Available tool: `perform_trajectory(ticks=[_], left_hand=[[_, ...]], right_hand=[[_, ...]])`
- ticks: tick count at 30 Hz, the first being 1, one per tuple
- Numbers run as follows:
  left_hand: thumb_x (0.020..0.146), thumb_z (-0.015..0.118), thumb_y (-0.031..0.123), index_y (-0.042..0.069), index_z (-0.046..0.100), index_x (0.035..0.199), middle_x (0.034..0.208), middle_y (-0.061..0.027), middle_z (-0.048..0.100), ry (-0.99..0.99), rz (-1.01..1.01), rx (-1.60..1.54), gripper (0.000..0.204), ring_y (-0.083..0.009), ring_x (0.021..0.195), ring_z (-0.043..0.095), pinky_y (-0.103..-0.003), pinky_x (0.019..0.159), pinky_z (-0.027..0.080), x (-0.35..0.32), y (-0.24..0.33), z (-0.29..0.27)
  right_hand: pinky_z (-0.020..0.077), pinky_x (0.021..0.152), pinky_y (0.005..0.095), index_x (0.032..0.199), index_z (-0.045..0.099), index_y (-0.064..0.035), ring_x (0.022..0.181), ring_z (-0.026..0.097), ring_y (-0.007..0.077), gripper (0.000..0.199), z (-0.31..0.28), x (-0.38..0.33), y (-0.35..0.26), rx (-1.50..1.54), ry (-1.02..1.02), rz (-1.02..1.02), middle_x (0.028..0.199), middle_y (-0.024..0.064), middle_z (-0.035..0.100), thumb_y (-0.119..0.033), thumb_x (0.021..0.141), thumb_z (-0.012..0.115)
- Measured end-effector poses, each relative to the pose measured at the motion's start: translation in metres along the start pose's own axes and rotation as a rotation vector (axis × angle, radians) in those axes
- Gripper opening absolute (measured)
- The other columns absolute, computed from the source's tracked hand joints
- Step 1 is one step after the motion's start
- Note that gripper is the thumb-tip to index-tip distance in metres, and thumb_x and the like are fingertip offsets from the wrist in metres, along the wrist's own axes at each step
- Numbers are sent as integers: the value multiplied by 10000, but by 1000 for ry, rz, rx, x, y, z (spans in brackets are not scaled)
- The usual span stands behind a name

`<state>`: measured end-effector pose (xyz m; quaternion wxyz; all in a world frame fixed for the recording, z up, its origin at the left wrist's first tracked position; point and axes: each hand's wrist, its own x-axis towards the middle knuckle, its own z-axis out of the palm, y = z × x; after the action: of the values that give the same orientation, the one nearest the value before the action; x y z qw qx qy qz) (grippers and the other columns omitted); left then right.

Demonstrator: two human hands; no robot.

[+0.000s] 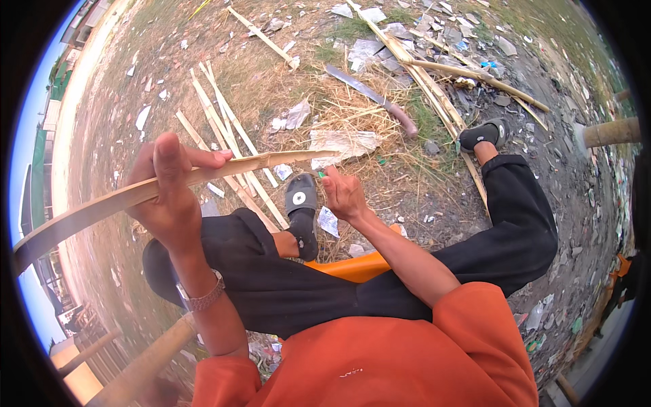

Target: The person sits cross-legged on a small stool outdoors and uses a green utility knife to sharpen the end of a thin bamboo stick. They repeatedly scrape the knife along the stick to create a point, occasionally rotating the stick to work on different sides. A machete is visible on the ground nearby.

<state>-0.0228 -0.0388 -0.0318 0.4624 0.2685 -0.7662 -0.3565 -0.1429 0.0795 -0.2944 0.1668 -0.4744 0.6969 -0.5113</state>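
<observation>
A long, pale bamboo strip runs from the left rim to a point in front of me, slightly bent. My left hand is closed around it, with the thumb up along the strip and a watch on the wrist. Just below the strip's thin tip is my right hand, its fingers curled together. A small green bit shows at its fingertips; whatever else it holds is hidden. Beyond it on the dry shavings lies a machete with a brown handle, touched by neither hand.
Several split bamboo strips lie on the ground to the left. Longer bamboo pieces cross at the far right, beside scattered litter. A crumpled pale sheet is in front of my sandal. Bamboo poles stick in from the sides.
</observation>
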Motion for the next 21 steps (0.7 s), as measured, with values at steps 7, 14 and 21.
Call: perform_trajectory(ticks=[7, 14, 21], left_hand=[[977, 526, 207, -45, 562, 784, 649, -150, 655, -30, 48, -33, 320, -223, 619, 679, -331, 585, 572, -2, -9, 3], [969, 535, 209, -50, 574, 756, 650, -138, 666, -129, 157, 20, 338, -227, 624, 692, -320, 583, 573, -5, -7, 6], [987, 488, 312, -41, 532, 701, 631, -157, 653, -115, 142, 2, 456, -251, 608, 690, -323, 554, 568, -8, -3, 7]], right_hand=[[421, 489, 494, 805, 479, -45, 519, 548, 421, 370, 18, -4, 18, -65, 22, 189, 534, 209, 514, -327, 1006, 347], [425, 555, 541, 813, 502, -27, 585, 555, 467, 419, 18, 10, 17, -118, 10, 304, 594, 263, 547, -365, 1003, 344], [476, 704, 563, 919, 627, 16, 762, 603, 502, 557, 12, 16, 35, -238, -173, 568, 749, 311, 615, -429, 997, 301]])
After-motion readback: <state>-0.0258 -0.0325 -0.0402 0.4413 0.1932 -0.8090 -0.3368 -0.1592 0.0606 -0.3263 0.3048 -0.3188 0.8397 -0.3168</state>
